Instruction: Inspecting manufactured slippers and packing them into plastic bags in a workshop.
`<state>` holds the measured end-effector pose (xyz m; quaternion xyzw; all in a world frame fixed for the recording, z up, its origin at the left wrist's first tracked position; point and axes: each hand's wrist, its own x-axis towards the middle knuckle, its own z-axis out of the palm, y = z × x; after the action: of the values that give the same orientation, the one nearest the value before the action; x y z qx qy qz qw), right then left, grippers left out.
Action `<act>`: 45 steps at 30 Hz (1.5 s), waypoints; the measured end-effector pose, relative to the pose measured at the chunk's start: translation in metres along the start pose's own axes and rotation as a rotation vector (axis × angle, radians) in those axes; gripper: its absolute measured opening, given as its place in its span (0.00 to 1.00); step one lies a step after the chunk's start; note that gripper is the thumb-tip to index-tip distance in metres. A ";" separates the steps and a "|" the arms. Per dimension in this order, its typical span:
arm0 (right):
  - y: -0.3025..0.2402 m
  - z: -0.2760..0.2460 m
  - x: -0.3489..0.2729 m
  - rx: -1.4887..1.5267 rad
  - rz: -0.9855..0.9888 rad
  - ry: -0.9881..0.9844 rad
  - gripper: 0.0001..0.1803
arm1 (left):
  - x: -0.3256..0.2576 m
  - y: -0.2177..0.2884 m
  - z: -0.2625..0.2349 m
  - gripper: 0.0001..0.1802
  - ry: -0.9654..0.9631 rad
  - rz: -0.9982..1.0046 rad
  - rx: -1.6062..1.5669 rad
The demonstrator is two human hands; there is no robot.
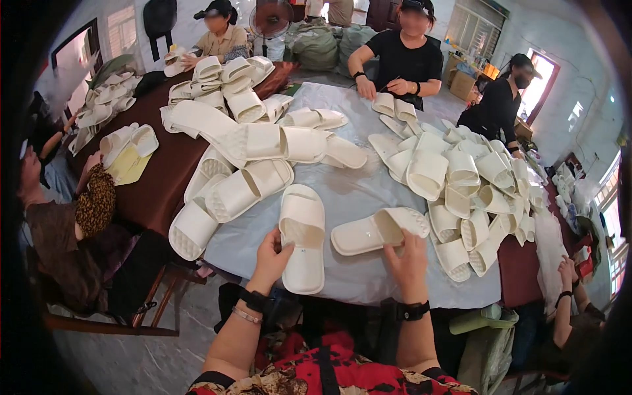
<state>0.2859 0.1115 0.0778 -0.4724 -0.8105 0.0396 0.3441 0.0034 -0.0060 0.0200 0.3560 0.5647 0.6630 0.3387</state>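
Bright daylight, right-hand doorway (543, 74) and window (608, 187) blown out, soft shadows around slippers (303, 257), centre sharp, dim below the sheeted table (355, 191), fisheye bending the rim into black corners.

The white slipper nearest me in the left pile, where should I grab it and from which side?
I'd take that slipper by its strap, through the open toe, from your side: that end juts toward you, while another slipper overlaps the rest. Your left hand is nearer but holds a third slipper.
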 end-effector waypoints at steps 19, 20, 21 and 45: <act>0.015 0.029 0.047 -0.132 0.233 -0.146 0.35 | -0.002 -0.009 -0.004 0.21 -0.013 0.013 -0.050; 0.021 0.036 0.048 -0.155 0.300 -0.129 0.31 | -0.002 -0.008 -0.002 0.21 -0.014 0.011 -0.051; 0.027 0.040 0.049 -0.180 0.368 -0.113 0.28 | -0.001 -0.007 0.000 0.21 -0.015 0.030 -0.073; -0.089 0.038 0.023 0.203 -0.075 -0.141 0.18 | -0.023 0.034 0.013 0.26 0.199 -0.152 -0.177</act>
<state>0.1902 0.0903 0.0957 -0.4005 -0.8416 0.1418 0.3334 0.0246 -0.0240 0.0532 0.2134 0.5603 0.7146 0.3603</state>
